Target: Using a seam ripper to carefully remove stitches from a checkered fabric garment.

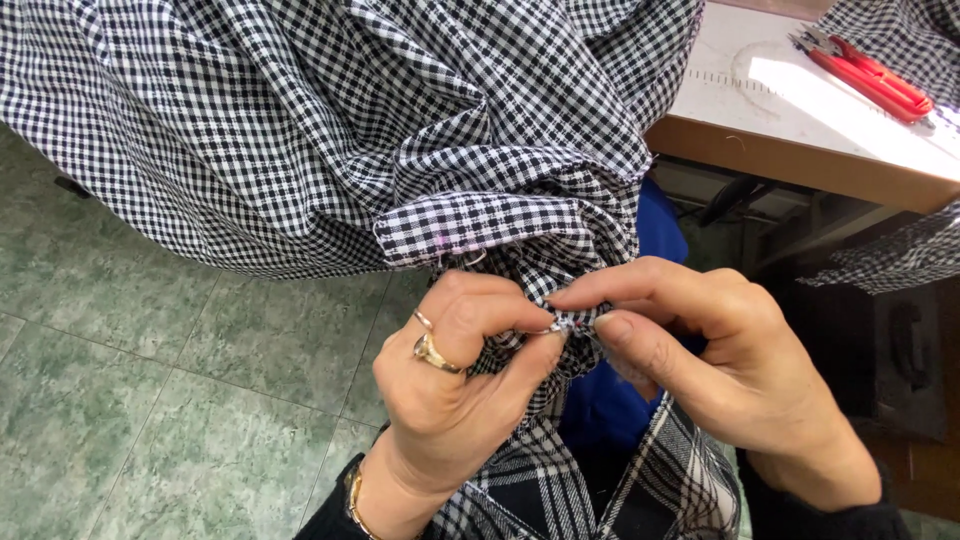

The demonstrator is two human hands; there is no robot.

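Fingers of left hand and right hand pinch gathered checked fabric | red pliers on table

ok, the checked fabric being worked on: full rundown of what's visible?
The checked fabric is a thin woven cloth in small black-and-white checks, draped in loose folds across the upper frame and gathered toward the middle. A folded band with faint pink marks sits above the hands. The left hand and right hand pinch a bunched bit between their fingertips. More of the same cloth lies on the table at right.
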